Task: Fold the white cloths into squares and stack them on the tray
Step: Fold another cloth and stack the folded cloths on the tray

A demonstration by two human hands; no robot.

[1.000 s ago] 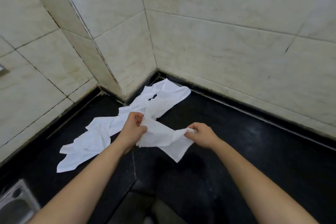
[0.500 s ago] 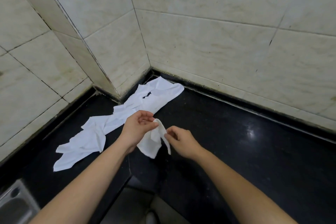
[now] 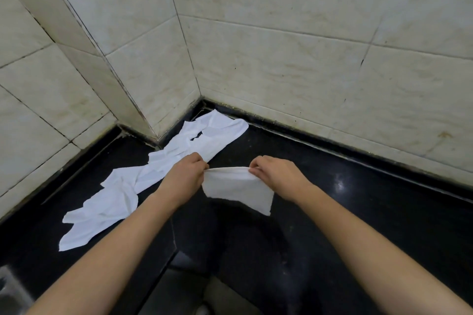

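Since half a second ago our hands have pulled apart: the cloth that hung bunched between them is now stretched out by its top edge. Our left hand pinches one top corner, our right hand pinches the other, fingers curled tight on the hem. It hangs below and between the fingertips, in the air over the black counter, lower edge slanting down toward the right-hand side. It looks doubled, but we cannot tell how many layers.

The other cloths lie crumpled in a strip beyond and left of the left knuckles, running into the tiled corner. We see no tray for sure; a grey metal thing near the left elbow is too cut off to name.

Handling, our guess: very light, limp and thin, creases easily, little slip. Best held at the corners, kept taut, then laid flat to fold.
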